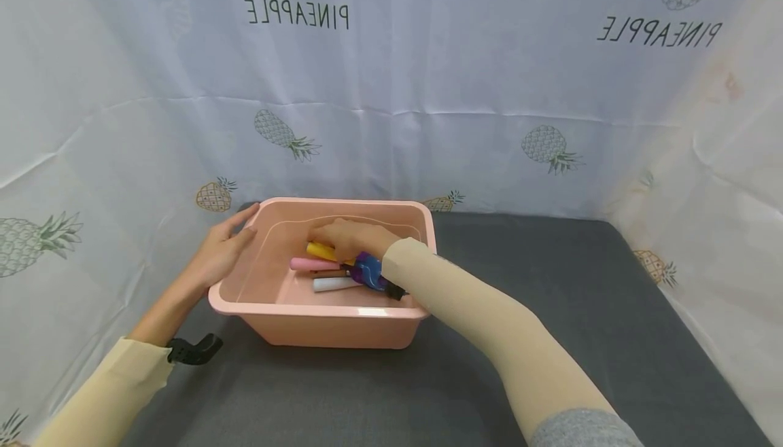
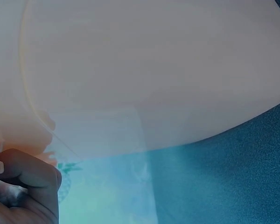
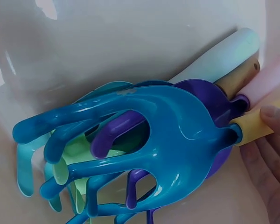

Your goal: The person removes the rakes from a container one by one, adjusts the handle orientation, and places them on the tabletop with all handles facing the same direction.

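Left sleeve: we see a beige sleeve (image 1: pixel 100 392) with a black strap (image 1: pixel 196 350) by the wrist.
Left hand: at the basin's left side we see the left hand (image 1: pixel 217 253), its fingers and thumb gripping the rim.
Pink basin: we find the pink basin (image 1: pixel 330 328) standing on the dark grey table (image 1: pixel 520 277) — a smooth, deep tub with rounded corners and a flared rim.
Handles: inside the basin we make out a pink handle (image 1: pixel 312 265), a yellow handle (image 3: pixel 252 127), a brown handle (image 3: pixel 240 77) with a small hole near its end, and a white handle (image 3: pixel 219 56).
Right hand: reaching into the basin, the right hand (image 1: pixel 349 236) pinches the yellow handle between thumb and fingers.
Blue rake: the yellow handle belongs to the blue rake (image 3: pixel 177 135), glossy, with curved, round-tipped prongs and a pale worn patch; we see it on top of the pile in the basin.
Purple rake: under it lies the purple rake (image 3: pixel 200 88), joined to the pink handle; among the prongs we also spot pale green prongs (image 3: pixel 79 156) and light teal prongs (image 3: pixel 25 168).
Counts: one basin, two hands, four handles — we cannot tell every head apart in the overlap.
Cloth: behind, on the patterned cloth (image 1: pixel 391 60), we read PINEAPPLE twice, mirrored.
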Demonstrator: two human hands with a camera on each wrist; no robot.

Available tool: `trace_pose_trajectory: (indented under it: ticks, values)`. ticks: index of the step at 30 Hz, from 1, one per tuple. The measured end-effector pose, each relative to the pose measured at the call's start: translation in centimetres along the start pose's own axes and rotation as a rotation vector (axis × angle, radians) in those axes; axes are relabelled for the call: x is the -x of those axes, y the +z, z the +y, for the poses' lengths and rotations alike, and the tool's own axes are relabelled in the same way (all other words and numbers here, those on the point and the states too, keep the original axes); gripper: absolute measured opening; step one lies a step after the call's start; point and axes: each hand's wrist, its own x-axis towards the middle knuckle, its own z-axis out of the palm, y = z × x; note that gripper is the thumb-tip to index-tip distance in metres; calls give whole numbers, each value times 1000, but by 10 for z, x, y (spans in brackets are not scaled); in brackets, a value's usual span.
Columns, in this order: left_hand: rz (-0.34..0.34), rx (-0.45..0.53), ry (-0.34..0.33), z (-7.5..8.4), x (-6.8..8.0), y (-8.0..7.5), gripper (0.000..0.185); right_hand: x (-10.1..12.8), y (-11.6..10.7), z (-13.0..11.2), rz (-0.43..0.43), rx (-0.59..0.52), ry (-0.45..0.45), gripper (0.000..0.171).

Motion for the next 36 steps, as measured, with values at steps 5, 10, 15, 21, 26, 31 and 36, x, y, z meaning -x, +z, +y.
trace_pose_trajectory:
  ticks: [5, 10, 15, 21, 26, 31, 36]
  values:
    - [-1, 6, 6, -1, -1, 0, 58, 0, -3, 0, -6, 34, -7, 54]
    - [-2, -4, 11, 0, -3, 0, 58, 3, -6, 2, -9, 10, -21, 43]
    - [-3, 5, 11, 1, -6, 1, 58, 5, -9, 4, -17, 0, -43, 36]
    - [10, -5, 24, 1, -6, 1, 57, 5, -12, 3, -22, 37, -42, 36]
    - [13, -2, 17, 1, -4, 2, 57, 6, -13, 3, -28, 24, -46, 41]
    - [16, -17, 27, 1, -2, 1, 56, 6, -14, 2, -38, -15, -34, 46]
    - [12, -30, 39, 2, -1, 0, 57, 6, -18, 2, -50, -72, -16, 55]
